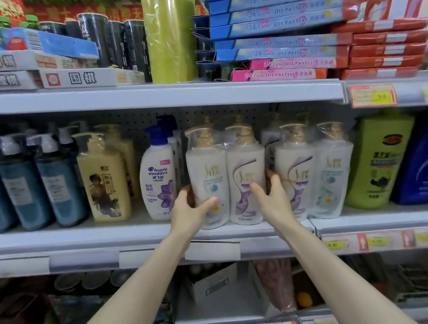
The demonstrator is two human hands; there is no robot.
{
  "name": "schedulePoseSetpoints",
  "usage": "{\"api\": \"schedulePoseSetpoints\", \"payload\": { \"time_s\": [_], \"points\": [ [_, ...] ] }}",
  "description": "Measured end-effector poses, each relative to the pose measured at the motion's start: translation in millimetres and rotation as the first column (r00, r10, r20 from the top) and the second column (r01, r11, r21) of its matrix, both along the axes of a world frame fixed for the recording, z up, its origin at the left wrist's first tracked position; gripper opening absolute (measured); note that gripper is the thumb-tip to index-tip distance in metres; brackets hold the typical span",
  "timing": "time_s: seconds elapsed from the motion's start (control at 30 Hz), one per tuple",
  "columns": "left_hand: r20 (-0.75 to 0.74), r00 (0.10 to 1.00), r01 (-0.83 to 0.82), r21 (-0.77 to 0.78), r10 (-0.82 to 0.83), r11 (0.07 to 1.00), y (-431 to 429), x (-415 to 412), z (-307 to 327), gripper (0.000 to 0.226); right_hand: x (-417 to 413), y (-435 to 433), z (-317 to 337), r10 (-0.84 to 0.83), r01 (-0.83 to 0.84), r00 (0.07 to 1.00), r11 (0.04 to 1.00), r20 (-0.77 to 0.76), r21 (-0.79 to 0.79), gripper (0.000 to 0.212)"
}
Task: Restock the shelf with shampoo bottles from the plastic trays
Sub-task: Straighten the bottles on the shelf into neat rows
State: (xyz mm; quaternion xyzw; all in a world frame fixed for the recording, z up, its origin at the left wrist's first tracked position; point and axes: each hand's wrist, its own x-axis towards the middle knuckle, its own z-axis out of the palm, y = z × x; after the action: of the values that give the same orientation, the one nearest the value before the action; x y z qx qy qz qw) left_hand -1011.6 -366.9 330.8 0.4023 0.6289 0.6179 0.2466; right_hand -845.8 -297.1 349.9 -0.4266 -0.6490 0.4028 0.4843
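Placing step: the left hand point(190, 210) and right hand point(273, 198) grip the sides of a wrapped shampoo twin pack point(242, 157) standing at the shelf point(81, 245) front. Next it likely needs pushing back, then releasing.

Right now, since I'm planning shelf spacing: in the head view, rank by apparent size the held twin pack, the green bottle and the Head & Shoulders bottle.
1. wrapped twin pack
2. green bottle
3. Head & Shoulders bottle
All share one shelf; the pack is slightly nearer.

The one head-worn camera looks forward and slightly down, close to the middle shelf point(143, 108) at arm's reach.
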Motion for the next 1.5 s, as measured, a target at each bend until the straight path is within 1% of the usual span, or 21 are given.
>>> {"api": "schedulePoseSetpoints", "payload": {
  "time_s": [0.2, 0.43, 0.77, 0.97, 1.2, 1.33, 1.5],
  "points": [
    [0.015, 0.999, 0.03, -0.003, -0.03, 1.0, 7, -6, -1, 0.058, -3, 7, -6, -0.029, 0.029, 0.999, 1.0, 0.022, 0.005, 0.054],
    [0.006, 0.999, 0.043, 0.031, -0.043, 0.999, 14, -9, -1, 0.057, -6, 9, -3, -0.058, 0.058, 0.998, 0.998, 0.038, -0.008, 0.054],
    [-0.011, 0.999, 0.05, 0.031, -0.05, 0.998, 21, -9, 1, 0.057, -9, 9, 3, -0.058, 0.06, 0.998, 0.997, 0.036, -0.041, 0.053],
    [0.031, 0.997, 0.066, 0.04, -0.068, 0.997, 23, -8, 4, 0.051, -11, 11, 4, -0.073, 0.075, 0.997, 0.996, 0.036, -0.054, 0.053],
    [0.064, 0.994, 0.088, 0.051, -0.091, 0.995, 25, -7, 8, 0.053, -14, 13, 6, -0.089, 0.091, 0.995, 0.994, 0.042, -0.058, 0.052],
    [0.055, 0.995, 0.083, 0.044, -0.085, 0.996, 29, -8, 7, 0.054, -15, 15, 6, -0.086, 0.089, 0.996, 0.993, 0.038, -0.075, 0.053],
    [0.036, 0.997, 0.061, 0.048, -0.062, 0.997, 32, -8, 7, 0.05, -14, 15, 8, -0.078, 0.081, 0.995, 0.994, 0.055, -0.069, 0.054]
  ]
}}
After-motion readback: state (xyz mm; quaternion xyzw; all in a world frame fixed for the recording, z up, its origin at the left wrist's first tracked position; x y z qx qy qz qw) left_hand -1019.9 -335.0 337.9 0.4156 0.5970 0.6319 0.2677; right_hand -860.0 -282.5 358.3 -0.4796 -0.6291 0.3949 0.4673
